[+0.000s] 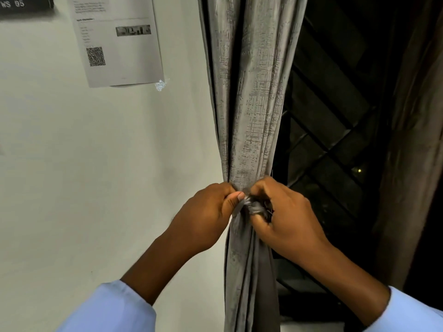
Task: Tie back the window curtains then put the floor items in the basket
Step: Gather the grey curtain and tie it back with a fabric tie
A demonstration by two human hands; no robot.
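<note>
Both hands meet at the gathered waist of the grey curtain, beside the dark window grille. The left hand pinches one end of the grey tie-back between thumb and curled fingers — the right hand grips the other end, fingers curled tight round the knot.

A pale wall fills the left side, a printed sheet with a QR code stuck to it — a dark sign at the top corner. To the right, a dark window crossed by a diagonal grille.
</note>
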